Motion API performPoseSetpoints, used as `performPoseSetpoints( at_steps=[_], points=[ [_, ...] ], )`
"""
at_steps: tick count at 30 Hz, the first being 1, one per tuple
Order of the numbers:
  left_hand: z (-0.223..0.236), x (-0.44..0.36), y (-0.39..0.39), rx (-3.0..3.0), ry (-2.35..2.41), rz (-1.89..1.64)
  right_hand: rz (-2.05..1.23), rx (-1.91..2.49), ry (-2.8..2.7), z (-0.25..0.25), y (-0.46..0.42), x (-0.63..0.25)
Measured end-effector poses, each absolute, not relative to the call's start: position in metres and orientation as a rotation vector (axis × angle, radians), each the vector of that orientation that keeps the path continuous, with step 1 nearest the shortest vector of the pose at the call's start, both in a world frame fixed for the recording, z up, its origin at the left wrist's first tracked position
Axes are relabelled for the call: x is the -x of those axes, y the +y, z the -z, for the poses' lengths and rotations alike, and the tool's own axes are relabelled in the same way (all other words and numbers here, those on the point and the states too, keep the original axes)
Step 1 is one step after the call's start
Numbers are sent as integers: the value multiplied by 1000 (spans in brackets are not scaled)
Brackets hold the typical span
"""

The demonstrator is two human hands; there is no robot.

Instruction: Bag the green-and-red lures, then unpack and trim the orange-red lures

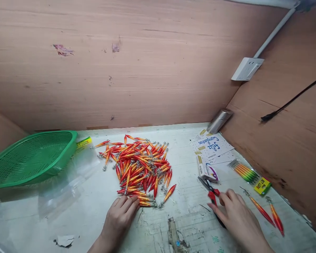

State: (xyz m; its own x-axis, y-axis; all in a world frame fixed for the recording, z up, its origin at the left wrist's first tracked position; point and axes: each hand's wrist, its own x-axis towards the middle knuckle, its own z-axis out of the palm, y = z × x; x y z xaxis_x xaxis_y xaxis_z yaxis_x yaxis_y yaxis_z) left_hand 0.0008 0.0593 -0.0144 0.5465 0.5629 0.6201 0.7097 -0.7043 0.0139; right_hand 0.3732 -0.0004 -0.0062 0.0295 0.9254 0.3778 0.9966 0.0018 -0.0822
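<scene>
A pile of red and orange squid jigs [139, 161] with metal hooks lies on the white table in front of me. At its near edge my left hand [122, 216] has its fingers curled over the ends of a few jigs [146, 203]. Over on the right, my right hand [235, 216] closes around the handles of pliers [212, 195] with red and black grips, which rest on the table with their jaws pointing away. One single jig [169, 194] lies just right of the pile. Both palms are hidden.
A green basket [65, 154] and clear plastic bags [68, 175] are at left. Right of the pile are a small white box [208, 170], printed cards [213, 146], a metal cylinder [219, 121], a packaged lure set [250, 175] and two loose jigs [262, 211]. Walls enclose the table.
</scene>
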Motion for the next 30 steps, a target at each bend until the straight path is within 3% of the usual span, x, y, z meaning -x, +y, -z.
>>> performPoseSetpoints(
  at_steps=[4, 14, 30],
  points=[
    [15, -7, 63, 2491, -1164, 821, 496, 1939, -1969, 32, -14, -369],
    [24, -12, 89, 2415, -1261, 728, 343, 1345, -2409, 14, -25, -351],
    [39, -11, 171, 2345, -1524, 526, 354, 1417, -2466, 30, 135, -284]
  ],
)
